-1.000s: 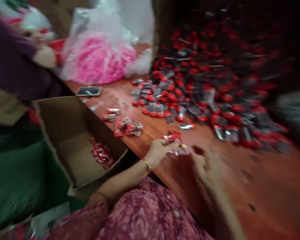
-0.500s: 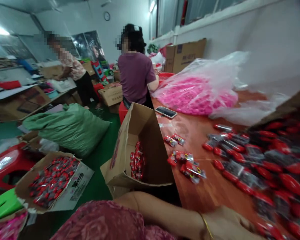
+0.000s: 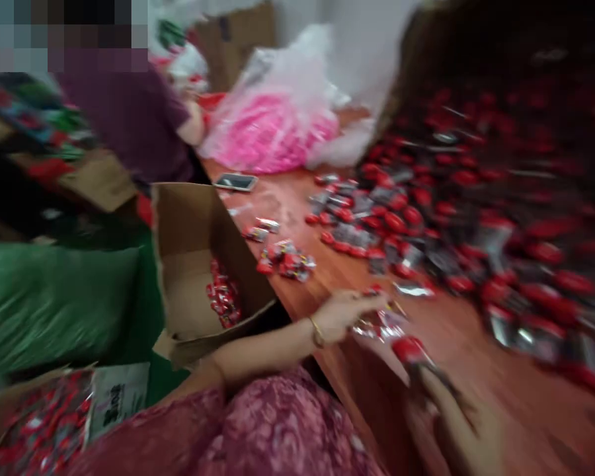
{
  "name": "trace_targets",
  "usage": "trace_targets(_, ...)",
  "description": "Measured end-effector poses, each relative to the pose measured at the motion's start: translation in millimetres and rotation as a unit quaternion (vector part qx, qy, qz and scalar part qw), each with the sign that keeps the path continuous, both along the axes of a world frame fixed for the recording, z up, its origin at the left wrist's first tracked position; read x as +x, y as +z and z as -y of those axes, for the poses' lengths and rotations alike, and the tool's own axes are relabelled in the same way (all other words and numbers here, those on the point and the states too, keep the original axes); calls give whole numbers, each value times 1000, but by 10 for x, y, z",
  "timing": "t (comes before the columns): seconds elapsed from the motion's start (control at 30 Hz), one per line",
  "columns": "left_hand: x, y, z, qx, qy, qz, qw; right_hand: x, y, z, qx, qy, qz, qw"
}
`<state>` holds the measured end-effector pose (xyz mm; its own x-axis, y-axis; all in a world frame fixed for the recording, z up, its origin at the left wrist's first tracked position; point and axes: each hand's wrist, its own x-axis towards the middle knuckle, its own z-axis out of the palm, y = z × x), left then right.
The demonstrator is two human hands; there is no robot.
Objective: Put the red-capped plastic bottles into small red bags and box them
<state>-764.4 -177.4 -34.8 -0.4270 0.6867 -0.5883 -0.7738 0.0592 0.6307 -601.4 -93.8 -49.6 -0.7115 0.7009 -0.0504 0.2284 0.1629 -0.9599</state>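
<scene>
My left hand (image 3: 344, 314), with a gold bracelet at the wrist, reaches over the table's near edge. Its fingers close on small red packets in shiny clear wrap (image 3: 384, 322), which show on both sides of them; the view is smeared. Lower right, my blurred right hand (image 3: 456, 413) grips a red-ended piece in a wrapper (image 3: 409, 350), the red end pointing towards the left hand. A big heap of red-and-dark wrapped pieces (image 3: 391, 218) spills over the table beyond both hands. Several red packets (image 3: 287, 259) lie in a small group beyond my left hand.
An open cardboard box (image 3: 183, 284) with red packets inside stands against the table's left edge. Behind are a phone (image 3: 235, 182) and a clear bag of pink pieces (image 3: 272, 132). A green sack (image 3: 54, 304) and a person in a purple shirt (image 3: 123, 112) are at left.
The view has swung right and down. My right hand has come into view with a wrapped piece. My left hand, earlier at the heap's near edge, now has small red packets at its fingers.
</scene>
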Motion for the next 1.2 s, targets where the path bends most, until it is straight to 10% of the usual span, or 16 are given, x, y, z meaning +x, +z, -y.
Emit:
trace_targets(0.47,-100,-39,17,31,-47,-45,997,-233,98,130,-129,0,-5,992)
trace_targets(1.2,38,-206,-38,18,-71,-241,968,-232,-125,225,-73,-74,-19,994)
